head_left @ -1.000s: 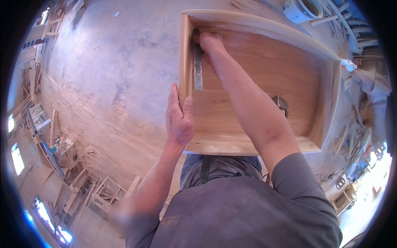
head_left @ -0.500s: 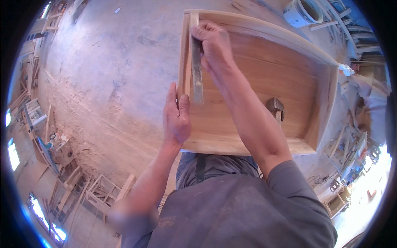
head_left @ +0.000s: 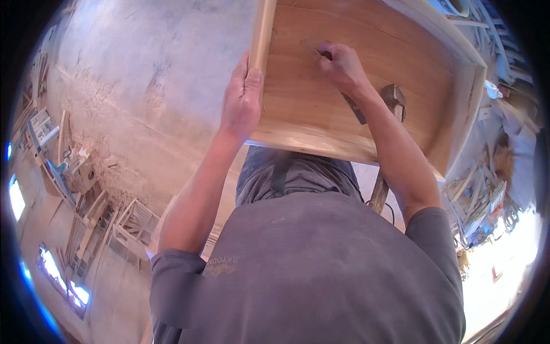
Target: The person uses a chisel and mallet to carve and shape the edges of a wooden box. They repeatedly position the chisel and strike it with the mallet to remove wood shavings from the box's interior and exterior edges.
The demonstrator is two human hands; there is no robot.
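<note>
A shallow wooden box frame with a flat panel bottom, like a drawer, lies in front of me. My left hand is wrapped over its left side, thumb on top and fingers along the outer face. Above the panel, my right hand is closed round a flat, dark metal strip that looks like a file. One end of the strip shows below the fist, beside my forearm. A hammer rests in the box on the right; my right forearm hides part of its handle, which reaches past the near edge.
Wood scraps and strips are piled at the far right. A small open wooden frame stands at the lower left among more timber. Sawdust covers the concrete floor on the left.
My right hand has moved from the far left corner to over the panel, carrying the file-like strip. The left hand now grips the side, and the box sits higher in view.
</note>
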